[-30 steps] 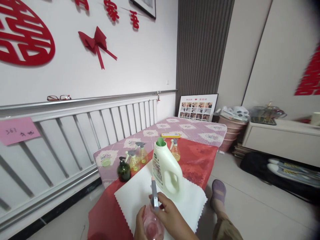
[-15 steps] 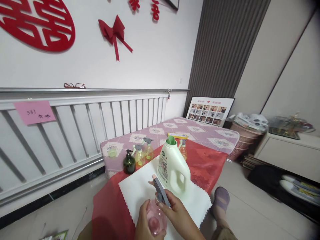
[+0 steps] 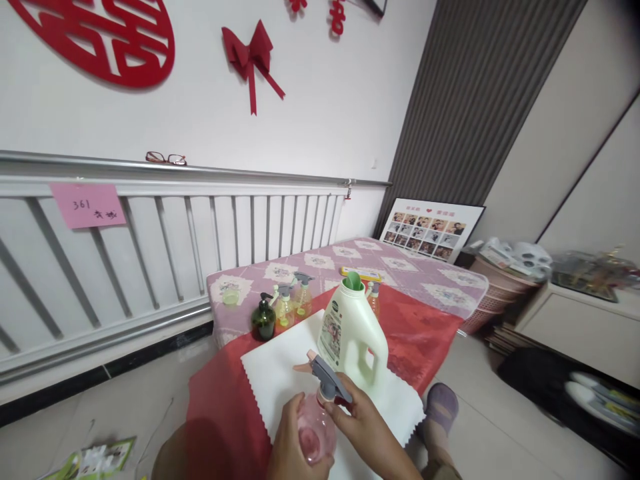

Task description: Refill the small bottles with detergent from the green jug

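Note:
My left hand (image 3: pixel 291 437) is wrapped round a clear pink spray bottle (image 3: pixel 316 427), low over the white cloth. At the bottle's neck, my right hand (image 3: pixel 363 417) grips the grey trigger spray head (image 3: pixel 327 375) with its fingers and thumb. The spray head's pinkish nozzle points left. It sits over the neck; whether its thread has caught is hidden by my fingers. Just beyond my hands stands a large pale-green jug (image 3: pixel 353 333) with a handle and label. A green piece (image 3: pixel 353 281) sits in the jug's mouth.
Left of the jug stand a dark green pump bottle (image 3: pixel 263 319) and two yellowish spray bottles (image 3: pixel 285 310). An orange spray bottle (image 3: pixel 374 300) is partly hidden behind the jug. White cloth (image 3: pixel 265 363) and red cloth (image 3: pixel 220 380) cover the table. A radiator (image 3: pixel 173 233) lines the wall.
The spray head has turned from steeply slanted to lying more level over the bottle's neck, its nozzle now pointing left. Both hands keep their holds. The whole view has shifted slightly.

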{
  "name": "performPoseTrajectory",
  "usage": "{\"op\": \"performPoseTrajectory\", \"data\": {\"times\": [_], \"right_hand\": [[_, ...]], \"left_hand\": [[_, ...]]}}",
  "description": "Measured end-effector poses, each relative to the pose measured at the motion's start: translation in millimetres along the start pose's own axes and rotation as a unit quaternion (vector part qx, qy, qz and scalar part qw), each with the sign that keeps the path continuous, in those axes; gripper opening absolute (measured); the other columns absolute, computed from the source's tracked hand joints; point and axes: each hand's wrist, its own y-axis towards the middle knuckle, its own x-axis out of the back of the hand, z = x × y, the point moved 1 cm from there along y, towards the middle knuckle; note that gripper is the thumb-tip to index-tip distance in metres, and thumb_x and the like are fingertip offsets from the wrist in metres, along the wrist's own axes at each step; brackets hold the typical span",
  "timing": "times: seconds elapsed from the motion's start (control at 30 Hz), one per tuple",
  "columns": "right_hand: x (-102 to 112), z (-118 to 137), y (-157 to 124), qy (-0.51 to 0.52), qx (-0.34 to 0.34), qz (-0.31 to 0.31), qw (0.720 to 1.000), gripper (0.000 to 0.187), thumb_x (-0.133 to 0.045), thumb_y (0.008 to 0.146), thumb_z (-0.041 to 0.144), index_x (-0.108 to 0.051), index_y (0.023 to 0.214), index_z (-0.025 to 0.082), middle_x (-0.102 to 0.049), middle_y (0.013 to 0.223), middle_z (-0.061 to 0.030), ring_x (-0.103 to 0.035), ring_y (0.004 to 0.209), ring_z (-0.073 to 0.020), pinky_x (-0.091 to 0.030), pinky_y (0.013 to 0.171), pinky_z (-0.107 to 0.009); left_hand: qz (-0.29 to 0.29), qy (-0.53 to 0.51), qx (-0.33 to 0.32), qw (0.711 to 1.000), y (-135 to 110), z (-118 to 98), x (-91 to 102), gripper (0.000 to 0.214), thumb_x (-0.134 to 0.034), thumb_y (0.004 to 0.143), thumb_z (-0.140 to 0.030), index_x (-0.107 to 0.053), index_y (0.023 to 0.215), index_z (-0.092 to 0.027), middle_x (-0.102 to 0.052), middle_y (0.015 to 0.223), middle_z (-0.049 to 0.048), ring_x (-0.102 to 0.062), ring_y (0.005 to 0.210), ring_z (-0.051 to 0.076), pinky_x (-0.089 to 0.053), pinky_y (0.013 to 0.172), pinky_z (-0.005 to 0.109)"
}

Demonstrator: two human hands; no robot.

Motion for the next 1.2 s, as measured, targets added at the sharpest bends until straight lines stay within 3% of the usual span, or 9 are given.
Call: {"op": "performPoseTrajectory", "data": {"times": [0.1, 0.23, 0.53, 0.67, 0.97, 1.2], "right_hand": [[2, -2, 2, 0.031, -0.008, 0.015, 0.999, 0.035, -0.058, 0.088, 0.026, -0.064, 0.122, 0.027, -0.066, 0.115, -0.0045, -0.06, 0.105, -0.0236, -0.047, 0.096, -0.038], [5, -2, 4, 0.042, -0.014, 0.033, 0.998, 0.03, -0.062, 0.085, 0.026, -0.069, 0.114, 0.026, -0.067, 0.101, -0.003, -0.062, 0.096, -0.0224, -0.05, 0.09, -0.037], [13, 12, 10, 0.074, -0.022, 0.106, 0.991, 0.034, -0.066, 0.084, 0.037, -0.069, 0.117, 0.027, -0.07, 0.107, -0.0053, -0.063, 0.1, -0.0245, -0.049, 0.093, -0.042], [13, 8, 10, 0.098, -0.029, 0.096, 0.99, 0.03, -0.067, 0.083, 0.037, -0.071, 0.111, 0.025, -0.07, 0.107, -0.0057, -0.063, 0.102, -0.0254, -0.046, 0.097, -0.044], [4, -1, 5, 0.048, -0.018, 0.045, 0.998, 0.013, -0.067, 0.079, 0.026, -0.068, 0.091, 0.023, -0.068, 0.092, -0.0026, -0.063, 0.093, -0.0231, -0.05, 0.087, -0.036], [2, 1, 4, -0.028, 0.032, 0.052, 0.998, 0.015, -0.062, 0.086, 0.026, -0.07, 0.099, 0.025, -0.062, 0.098, -0.0024, -0.06, 0.097, -0.0213, -0.046, 0.091, -0.035]], "left_hand": [[0.002, -0.009, 0.001, 1.0, 0, 1, 0.5, 0.092, -0.067, 0.047, -0.012, -0.04, 0.135, -0.015, -0.053, 0.14, 0.0175, -0.05, 0.129, 0.035, -0.041, 0.11, 0.043], [0.013, -0.018, -0.004, 1.0, 1, 2, 2.1, 0.092, -0.067, 0.047, -0.011, -0.04, 0.135, -0.018, -0.054, 0.14, 0.0154, -0.05, 0.13, 0.033, -0.041, 0.11, 0.041], [0.053, -0.023, 0.047, 0.997, 3, -9, 13.5, 0.092, -0.065, 0.047, -0.01, -0.044, 0.136, -0.023, -0.056, 0.14, 0.012, -0.053, 0.129, 0.032, -0.044, 0.107, 0.041], [0.051, -0.032, 0.067, 0.996, 3, -12, 15.7, 0.091, -0.064, 0.049, -0.008, -0.045, 0.136, -0.027, -0.059, 0.137, 0.0087, -0.056, 0.126, 0.031, -0.047, 0.105, 0.039], [0.046, -0.032, 0.054, 0.997, 0, -6, 13.8, 0.09, -0.064, 0.051, -0.008, -0.043, 0.136, -0.027, -0.057, 0.141, 0.008, -0.054, 0.129, 0.029, -0.044, 0.107, 0.035], [0.119, 0.025, 0.09, 0.989, 3, -21, 21.3, 0.096, -0.065, 0.053, -0.013, -0.031, 0.142, -0.022, -0.047, 0.15, 0.0087, -0.043, 0.139, 0.026, -0.036, 0.114, 0.031]]}}
